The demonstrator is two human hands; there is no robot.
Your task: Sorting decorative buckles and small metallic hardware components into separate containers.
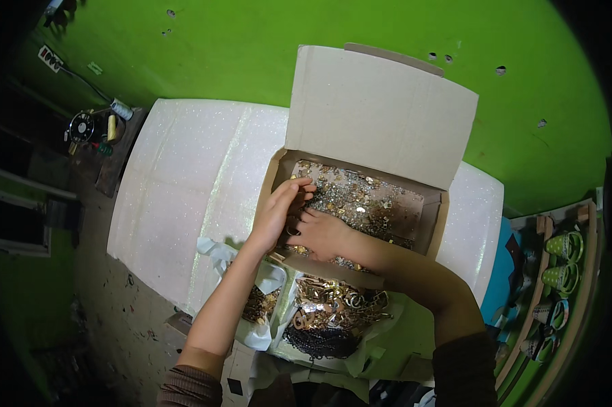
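A cardboard box (445, 210) with its lid (380, 112) raised stands on the white table. Many small metal charms and beads (360, 197), gold and silver, cover much of its bottom. At the box's left side is my left hand (276, 211), its fingers stretched and slightly curved over the charms. My right hand (325, 235) reaches in from the right, palm down, with its fingers apart among the charms beside my left hand. Nothing shows in either hand, though the fingertips are partly hidden.
In front of the box lie gold metal pieces (333, 302) and a dark chain heap (319, 341) on wrapping. A smaller tray (272, 277) with gold pieces is left of them. A rack with green polka-dot mugs (560, 278) stands right. The glittery white table (170, 183) stands against a green wall.
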